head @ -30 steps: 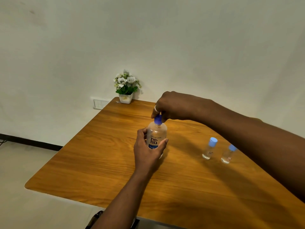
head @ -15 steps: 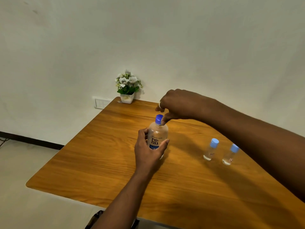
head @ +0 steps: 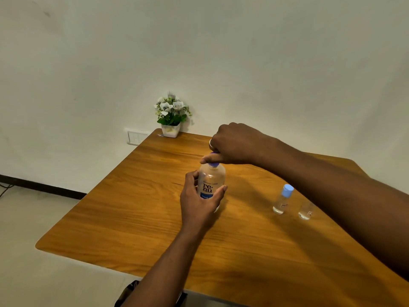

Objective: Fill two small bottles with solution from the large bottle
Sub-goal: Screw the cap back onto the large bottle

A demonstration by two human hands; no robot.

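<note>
The large clear bottle [head: 211, 180] with a "renu" label stands upright on the wooden table [head: 137, 218]. My left hand [head: 199, 202] wraps around its lower body. My right hand [head: 234, 145] sits on top, fingers closed around the blue cap [head: 213, 164], which is mostly hidden. To the right stand two small clear bottles: one [head: 282, 201] with a light blue cap, the other [head: 306, 211] partly hidden behind my right forearm.
A small white pot of white flowers [head: 171, 117] stands at the table's far corner against the wall. A wall socket plate [head: 136, 136] is left of it. A dark object [head: 128, 293] lies below the table's near edge.
My right hand has closed down over the blue cap, covering most of it, where half a second ago only fingertips pinched it. My forearm now hides the second small bottle's cap.
</note>
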